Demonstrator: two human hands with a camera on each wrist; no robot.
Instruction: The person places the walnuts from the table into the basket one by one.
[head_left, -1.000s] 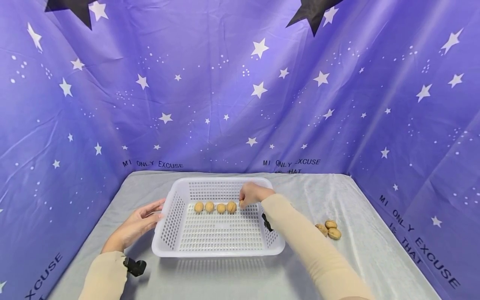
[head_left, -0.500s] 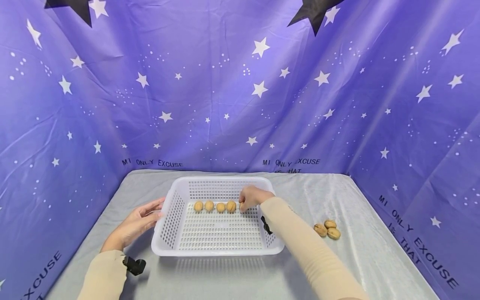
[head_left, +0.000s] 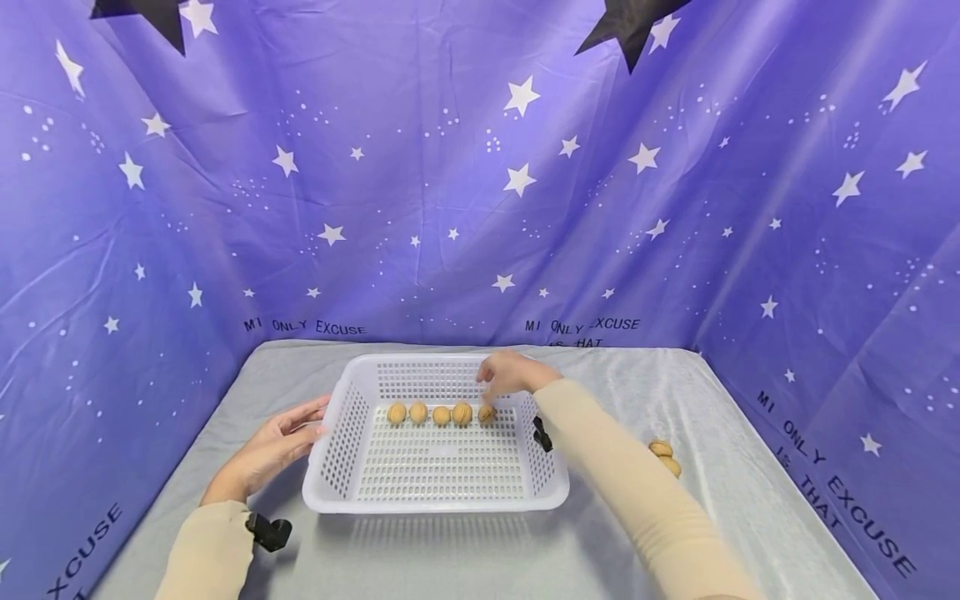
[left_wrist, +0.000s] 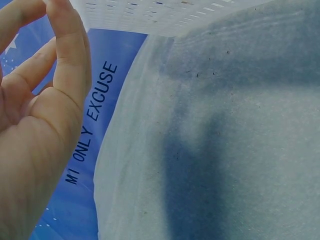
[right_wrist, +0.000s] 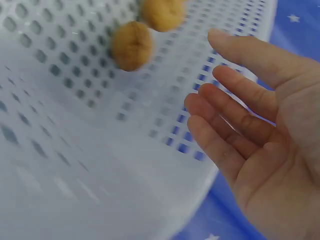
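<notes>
Five walnuts [head_left: 441, 416] sat in a row across the far half of a white basket [head_left: 442, 506]. The left hand [head_left: 276, 442], fingers extended, was at its left side. The right hand [head_left: 513, 372], empty, fingers loosely spread, was above the rightmost walnut [head_left: 487, 416]; a brushing fingertip could have rolled it astray.

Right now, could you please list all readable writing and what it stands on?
"MI ONLY EXCUSE": starry curtain, back left.
"MI ONLY EXCUSE IS THAT": curtain, back right, partly folded.
"MI ONLY EXCUSE IS THAT": curtain, right side.
"XCUSE": curtain, left side, rest cut off.
"MI ONLY EXCUSE": curtain, left wrist view.
Basket: floor patch, nothing legible.
</notes>
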